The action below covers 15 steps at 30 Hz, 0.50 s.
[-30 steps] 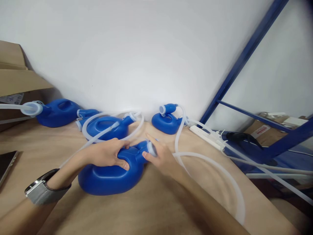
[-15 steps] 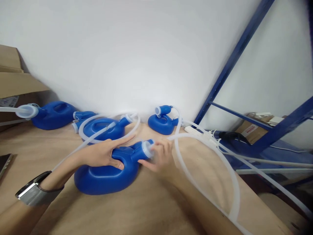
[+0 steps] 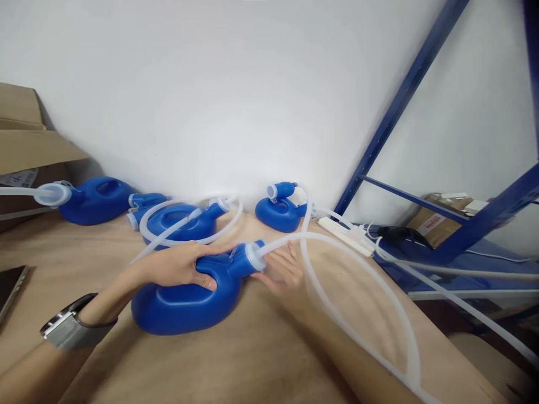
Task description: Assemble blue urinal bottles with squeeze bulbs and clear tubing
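A blue plastic urinal bottle (image 3: 185, 311) lies on its side on the wooden table in front of me. My left hand (image 3: 179, 266) grips its handle, thumb over the near side of the grip. The white translucent cap (image 3: 255, 256) sits on the bottle's neck, pointing right. Around the cap's lower right side are the thumb and fingers of my right hand (image 3: 281, 272); some fingertips are hidden behind the cap and tube. A clear tube (image 3: 332, 240) runs out of the cap above these fingers and loops to the right.
More blue bottles (image 3: 99, 199) with tubes lie along the wall, one at the back centre (image 3: 278, 214). A cardboard box (image 3: 40, 148) stands left, with a dark flat device (image 3: 12, 289) nearer. A power strip (image 3: 345, 235) and blue metal rack (image 3: 393, 106) are at right.
My right hand's fingers have shifted from over the cap and tube to below them, uncovering the tube. My left hand keeps its grip on the bottle. The view has moved slightly.
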Tool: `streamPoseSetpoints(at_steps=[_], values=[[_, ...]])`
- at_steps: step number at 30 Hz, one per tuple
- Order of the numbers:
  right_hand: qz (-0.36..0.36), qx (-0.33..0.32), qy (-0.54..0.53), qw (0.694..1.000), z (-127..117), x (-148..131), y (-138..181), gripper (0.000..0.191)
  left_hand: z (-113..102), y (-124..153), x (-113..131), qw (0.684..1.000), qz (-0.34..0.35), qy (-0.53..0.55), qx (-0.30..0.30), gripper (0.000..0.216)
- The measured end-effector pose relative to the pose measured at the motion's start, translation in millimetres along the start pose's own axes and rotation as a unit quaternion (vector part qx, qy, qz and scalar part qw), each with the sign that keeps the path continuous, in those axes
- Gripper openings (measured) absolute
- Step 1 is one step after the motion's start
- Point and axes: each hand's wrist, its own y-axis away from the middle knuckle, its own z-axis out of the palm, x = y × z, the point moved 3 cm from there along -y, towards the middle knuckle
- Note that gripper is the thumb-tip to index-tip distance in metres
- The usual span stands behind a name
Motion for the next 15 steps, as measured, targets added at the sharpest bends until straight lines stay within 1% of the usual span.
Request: streamPoseSetpoints(at_steps=[5,11,15], values=[[-0.039,-0.026,0.007,0.999,-2.8,-1.3,-5.8,0.029,1.2,-3.6,0.4,1.000,0.005,-0.003,-0.001,0.081],[-0.047,-0.012,0.019,0.999,-3.8,-1.7,-6.1,0.027,2.4,-3.9,0.5,1.000,0.009,0.000,-0.009,0.081],[-0.044,0.000,0.003,0.999,-1.7,-0.1,-2.5,0.029,1.8,-4.1,2.2,1.000,0.004,-0.001,-0.007,0.079]])
